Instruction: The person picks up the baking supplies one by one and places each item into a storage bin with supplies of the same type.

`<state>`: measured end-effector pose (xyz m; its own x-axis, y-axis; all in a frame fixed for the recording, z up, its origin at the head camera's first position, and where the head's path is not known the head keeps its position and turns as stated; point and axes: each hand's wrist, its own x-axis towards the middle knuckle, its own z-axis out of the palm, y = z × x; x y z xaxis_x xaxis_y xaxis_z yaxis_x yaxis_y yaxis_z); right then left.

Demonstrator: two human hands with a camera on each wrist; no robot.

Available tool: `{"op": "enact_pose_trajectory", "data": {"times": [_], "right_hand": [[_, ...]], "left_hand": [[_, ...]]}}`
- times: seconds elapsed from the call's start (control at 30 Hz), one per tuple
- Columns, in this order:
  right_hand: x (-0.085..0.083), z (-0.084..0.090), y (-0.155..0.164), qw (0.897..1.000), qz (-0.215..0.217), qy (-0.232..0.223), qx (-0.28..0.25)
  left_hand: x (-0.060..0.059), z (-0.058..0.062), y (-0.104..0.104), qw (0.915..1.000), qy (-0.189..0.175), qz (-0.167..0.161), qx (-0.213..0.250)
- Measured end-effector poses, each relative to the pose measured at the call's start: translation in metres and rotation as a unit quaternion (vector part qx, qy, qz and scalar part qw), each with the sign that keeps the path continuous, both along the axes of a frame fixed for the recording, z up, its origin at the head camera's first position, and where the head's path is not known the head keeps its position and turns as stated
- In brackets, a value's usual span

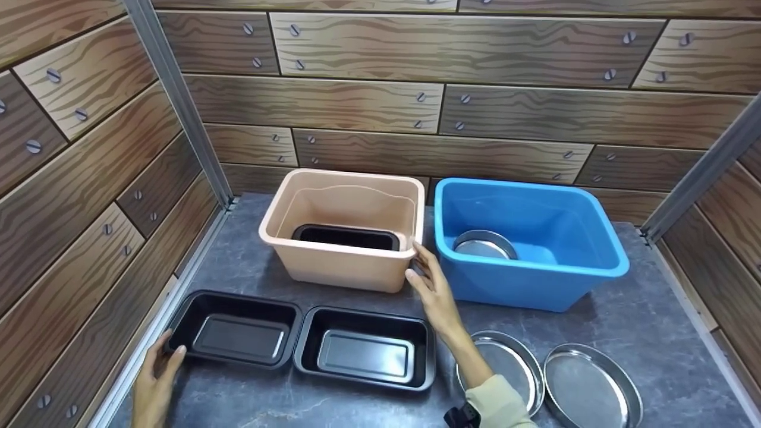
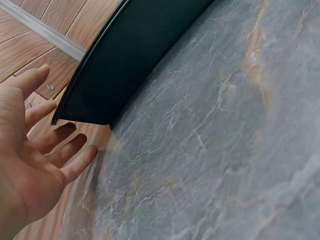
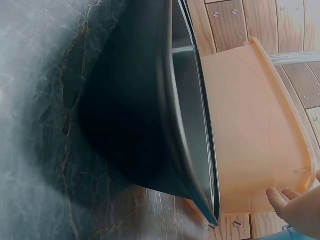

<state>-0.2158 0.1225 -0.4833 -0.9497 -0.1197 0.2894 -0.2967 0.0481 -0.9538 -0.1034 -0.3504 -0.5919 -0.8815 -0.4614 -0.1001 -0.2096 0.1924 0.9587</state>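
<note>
Two black loaf pans lie side by side at the front of the grey table (image 1: 654, 309), the left pan (image 1: 238, 328) and the right pan (image 1: 364, 349). My left hand (image 1: 159, 367) is at the left pan's front left corner, fingers spread and straight (image 2: 60, 127) beside its rim (image 2: 125, 55), gripping nothing. My right hand (image 1: 429, 284) reaches to the peach tub (image 1: 342, 261), its straight fingertips (image 3: 292, 200) against the tub's front right corner (image 3: 250, 135). A third black pan (image 1: 346, 236) sits inside that tub.
A blue tub (image 1: 535, 279) stands right of the peach one with a round metal pan (image 1: 484, 245) inside. Two more round metal pans (image 1: 511, 368) (image 1: 594, 389) lie at the front right. Wood-pattern walls close in the left, back and right.
</note>
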Motion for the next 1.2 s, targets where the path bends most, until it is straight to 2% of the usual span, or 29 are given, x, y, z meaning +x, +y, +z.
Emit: {"op": "enact_pose_trajectory", "data": {"times": [0.1, 0.33, 0.47, 0.63, 0.77, 0.93, 1.07, 1.2], "right_hand": [[-0.003, -0.001, -0.001, 1.000, 0.001, -0.008, -0.002], [-0.009, 0.000, -0.004, 0.999, -0.003, -0.012, -0.041], [-0.017, 0.000, -0.005, 0.999, -0.011, -0.007, -0.046], [-0.033, -0.017, -0.006, 0.997, -0.023, -0.003, -0.068], [-0.043, -0.030, -0.008, 0.996, -0.038, -0.003, -0.081], [-0.050, -0.036, -0.009, 0.995, -0.048, 0.007, -0.092], [-0.053, -0.039, -0.010, 0.994, -0.054, 0.005, -0.098], [-0.053, -0.033, -0.012, 0.993, -0.055, -0.002, -0.104]], "left_hand": [[-0.003, -0.002, 0.001, 0.9997, -0.003, 0.003, 0.024], [-0.007, -0.005, 0.001, 0.9998, -0.012, 0.004, 0.012], [-0.011, -0.004, 0.002, 0.9984, 0.002, 0.010, 0.056], [-0.014, -0.003, 0.005, 0.9969, 0.013, 0.015, 0.076], [-0.013, -0.002, 0.005, 0.9974, 0.003, 0.014, 0.071], [-0.013, -0.002, 0.005, 0.9979, -0.013, 0.014, 0.062], [-0.016, -0.004, 0.006, 0.9965, 0.002, 0.019, 0.082], [-0.018, -0.005, 0.005, 0.9946, 0.013, 0.023, 0.101]]}}
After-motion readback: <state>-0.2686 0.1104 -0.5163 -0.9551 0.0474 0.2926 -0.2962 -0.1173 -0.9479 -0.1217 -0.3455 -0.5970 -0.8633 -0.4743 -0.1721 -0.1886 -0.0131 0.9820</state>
